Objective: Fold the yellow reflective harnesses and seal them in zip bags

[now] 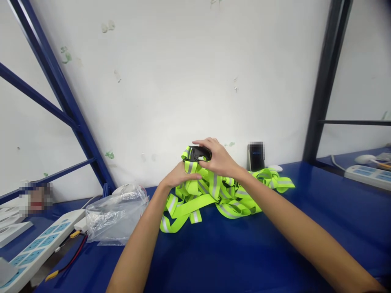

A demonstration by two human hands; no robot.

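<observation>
A black plastic side-release buckle [198, 154] is raised above a tangled pile of neon-yellow reflective straps [189, 209] with silver stripes. My right hand [220, 158] grips the buckle's right end between thumb and fingers. My left hand [179, 176] is just below and to the left, closed around the strap hanging from the buckle. Its thumb points right across the webbing, while its other fingers are mostly hidden behind the strap. The pile lies on the blue tabletop [195, 260] behind and below both hands.
A clear plastic bag [114, 219] lies left of my left forearm, near a long white power strip [39, 246] and a red-black cable [75, 256]. A dark box [255, 158] stands by the wall behind the pile. Blue frame posts [65, 97] rise at the left.
</observation>
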